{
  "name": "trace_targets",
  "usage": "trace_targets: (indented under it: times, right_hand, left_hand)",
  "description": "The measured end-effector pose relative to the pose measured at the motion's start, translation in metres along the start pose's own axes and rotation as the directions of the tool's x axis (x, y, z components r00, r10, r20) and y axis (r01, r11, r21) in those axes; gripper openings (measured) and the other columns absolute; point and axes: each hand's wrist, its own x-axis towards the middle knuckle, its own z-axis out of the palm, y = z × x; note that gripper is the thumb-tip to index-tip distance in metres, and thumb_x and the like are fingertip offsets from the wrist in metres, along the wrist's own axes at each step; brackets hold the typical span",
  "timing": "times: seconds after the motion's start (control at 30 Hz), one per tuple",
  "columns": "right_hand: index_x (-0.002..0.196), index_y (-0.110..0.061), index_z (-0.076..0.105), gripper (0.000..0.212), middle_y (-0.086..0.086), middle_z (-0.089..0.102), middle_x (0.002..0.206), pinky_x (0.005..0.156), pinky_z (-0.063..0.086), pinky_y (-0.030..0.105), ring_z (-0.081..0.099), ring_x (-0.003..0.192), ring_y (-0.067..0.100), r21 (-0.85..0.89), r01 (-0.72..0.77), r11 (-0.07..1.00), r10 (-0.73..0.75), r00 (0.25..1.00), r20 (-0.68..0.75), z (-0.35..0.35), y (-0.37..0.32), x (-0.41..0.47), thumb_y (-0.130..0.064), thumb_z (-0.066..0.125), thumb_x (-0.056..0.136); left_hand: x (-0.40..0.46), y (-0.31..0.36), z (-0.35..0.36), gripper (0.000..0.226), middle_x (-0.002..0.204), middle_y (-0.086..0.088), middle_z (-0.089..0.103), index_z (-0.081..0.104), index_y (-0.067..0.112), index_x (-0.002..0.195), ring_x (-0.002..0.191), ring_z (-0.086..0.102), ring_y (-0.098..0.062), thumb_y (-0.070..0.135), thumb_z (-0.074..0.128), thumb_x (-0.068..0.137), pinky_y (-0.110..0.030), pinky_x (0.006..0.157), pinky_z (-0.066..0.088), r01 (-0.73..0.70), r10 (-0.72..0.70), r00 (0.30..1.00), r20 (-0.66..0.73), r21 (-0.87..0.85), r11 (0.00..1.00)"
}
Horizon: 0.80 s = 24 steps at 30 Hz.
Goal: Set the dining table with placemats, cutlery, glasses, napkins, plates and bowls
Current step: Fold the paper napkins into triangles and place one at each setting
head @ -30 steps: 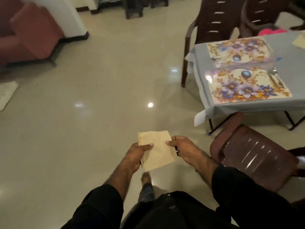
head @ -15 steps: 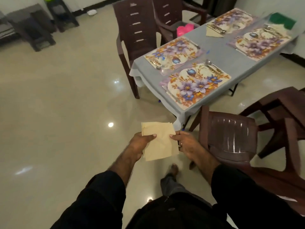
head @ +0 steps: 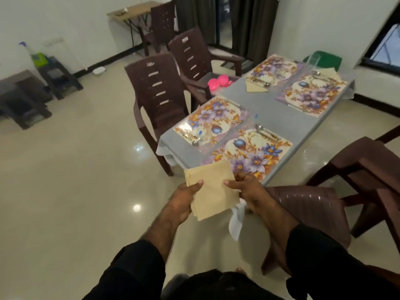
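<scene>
I held folded cream napkins (head: pixel 211 191) in both hands | left hand (head: pixel 184 200) and right hand (head: pixel 246 189) pinched opposite edges | nearest floral placemat (head: pixel 249 152) just beyond fingertips.

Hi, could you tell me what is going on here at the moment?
A person is setting a dining table. Both the left hand and the right hand hold a folded cream napkin at the table's near end. Four floral placemats are laid out with cutlery on them, and the two far settings already have a napkin. No plates or bowls are visible on the table.
</scene>
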Motion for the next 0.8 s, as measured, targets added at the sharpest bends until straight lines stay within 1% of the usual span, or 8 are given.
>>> trace_targets:
  times: [0.1,0.2,0.33,0.47,0.57,0.67,0.73,0.8]
  right_hand:
    - [0.112,-0.005,0.077,0.022,0.010,0.080,0.108,0.082,0.057,0.041,0.072,0.093,0.024,-0.038,0.122,0.992,-0.124,0.991,-0.058,0.007,-0.049,0.024,-0.010,0.078,0.090]
    - [0.108,-0.005,0.079,0.021,0.012,0.080,0.099,0.068,0.061,0.037,0.073,0.084,0.029,-0.035,0.234,0.972,-0.237,0.959,-0.156,0.016,-0.095,0.045,-0.008,0.080,0.088]
    - [0.098,-0.004,0.081,0.017,0.015,0.079,0.092,0.069,0.056,0.039,0.071,0.078,0.028,-0.068,0.354,0.933,-0.358,0.883,-0.304,0.029,-0.144,0.070,-0.012,0.086,0.084]
    - [0.096,-0.001,0.080,0.015,0.014,0.078,0.089,0.071,0.054,0.040,0.070,0.077,0.027,-0.076,0.357,0.931,-0.353,0.832,-0.427,0.040,-0.161,0.084,-0.009,0.085,0.084]
    - [0.097,-0.002,0.079,0.016,0.018,0.080,0.095,0.072,0.056,0.038,0.073,0.079,0.026,-0.109,0.332,0.937,-0.342,0.805,-0.485,0.041,-0.155,0.083,-0.008,0.086,0.083]
    - [0.102,0.000,0.079,0.023,0.017,0.080,0.098,0.070,0.061,0.032,0.075,0.082,0.026,-0.076,0.316,0.946,-0.309,0.799,-0.515,0.038,-0.147,0.083,-0.002,0.086,0.081]
    - [0.104,0.000,0.078,0.025,0.017,0.080,0.099,0.075,0.062,0.036,0.075,0.084,0.027,-0.070,0.304,0.950,-0.296,0.807,-0.512,0.034,-0.147,0.085,-0.001,0.086,0.080]
    - [0.099,-0.003,0.078,0.021,0.013,0.081,0.094,0.072,0.062,0.035,0.076,0.080,0.025,-0.073,0.310,0.948,-0.302,0.803,-0.514,0.026,-0.151,0.089,0.000,0.086,0.080]
  left_hand:
    - [0.035,0.058,0.017,0.029,0.122,-0.012,0.078,0.070,0.010,0.129,0.112,0.075,-0.031,0.025,0.067,0.104,-0.049,0.096,0.060,-0.083,0.080,0.995,0.064,0.039,0.996]
    - [0.073,0.117,0.032,0.034,0.124,-0.012,0.077,0.070,0.010,0.132,0.115,0.074,-0.032,0.029,0.068,0.103,-0.053,0.105,0.056,-0.190,0.177,0.975,0.138,0.085,0.978]
    - [0.113,0.188,0.049,0.033,0.124,-0.015,0.077,0.071,0.011,0.130,0.118,0.073,-0.036,0.030,0.069,0.103,-0.054,0.101,0.057,-0.270,0.240,0.935,0.261,0.086,0.959]
    - [0.143,0.225,0.056,0.026,0.121,-0.019,0.077,0.074,0.009,0.123,0.114,0.073,-0.040,0.026,0.069,0.103,-0.059,0.100,0.057,-0.217,0.170,0.925,0.340,0.104,0.971]
    - [0.160,0.230,0.063,0.037,0.125,-0.021,0.075,0.072,0.007,0.130,0.118,0.071,-0.042,0.029,0.073,0.100,-0.067,0.105,0.052,-0.165,0.104,0.919,0.380,0.131,0.978]
    - [0.168,0.225,0.069,0.036,0.120,-0.017,0.077,0.073,0.005,0.128,0.114,0.074,-0.037,0.030,0.070,0.103,-0.062,0.104,0.055,-0.132,0.058,0.918,0.393,0.163,0.978]
    - [0.171,0.224,0.075,0.035,0.115,-0.013,0.080,0.074,0.007,0.126,0.111,0.076,-0.034,0.032,0.070,0.102,-0.055,0.102,0.058,-0.102,0.032,0.924,0.381,0.166,0.981]
    - [0.179,0.224,0.082,0.037,0.115,-0.010,0.080,0.074,0.011,0.126,0.112,0.075,-0.033,0.038,0.072,0.101,-0.054,0.103,0.058,-0.074,0.010,0.930,0.367,0.162,0.984]
